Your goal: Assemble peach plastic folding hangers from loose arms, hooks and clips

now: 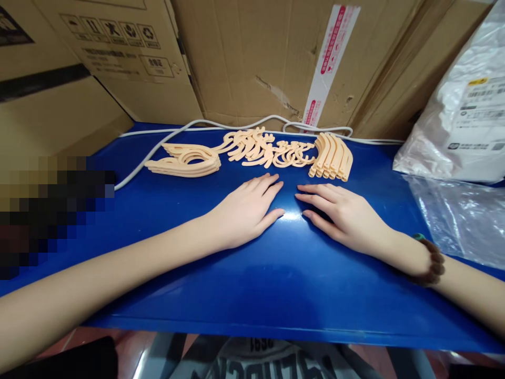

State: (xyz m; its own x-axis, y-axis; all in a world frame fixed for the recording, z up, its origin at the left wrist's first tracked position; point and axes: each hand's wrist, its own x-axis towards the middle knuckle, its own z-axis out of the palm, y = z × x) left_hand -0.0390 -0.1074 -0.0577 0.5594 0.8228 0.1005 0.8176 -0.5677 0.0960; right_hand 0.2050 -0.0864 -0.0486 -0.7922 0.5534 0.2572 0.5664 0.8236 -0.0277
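My left hand [252, 210] lies palm down on the blue table [252, 295], fingers spread and holding nothing. Opposite it, my right hand [343, 216] rests flat as well, with its fingers apart and a brown beaded band on the wrist. Just beyond the fingertips, cream plastic parts sit in a row. At the left is a stack of flat looped pieces [189, 167]. Hook-shaped pieces [252, 147] and C-shaped curved pieces [292, 153] form the middle piles. Curved hollow arms [331, 155] are lined up at the right, close to my right hand. Neither hand touches the parts.
A white cable [189, 124] runs along the back, in front of large cardboard boxes [252, 63]. On the right are a white plastic parcel bag [461, 116] and clear plastic film [465, 221]. A blurred-out patch [51, 210] covers the left side.
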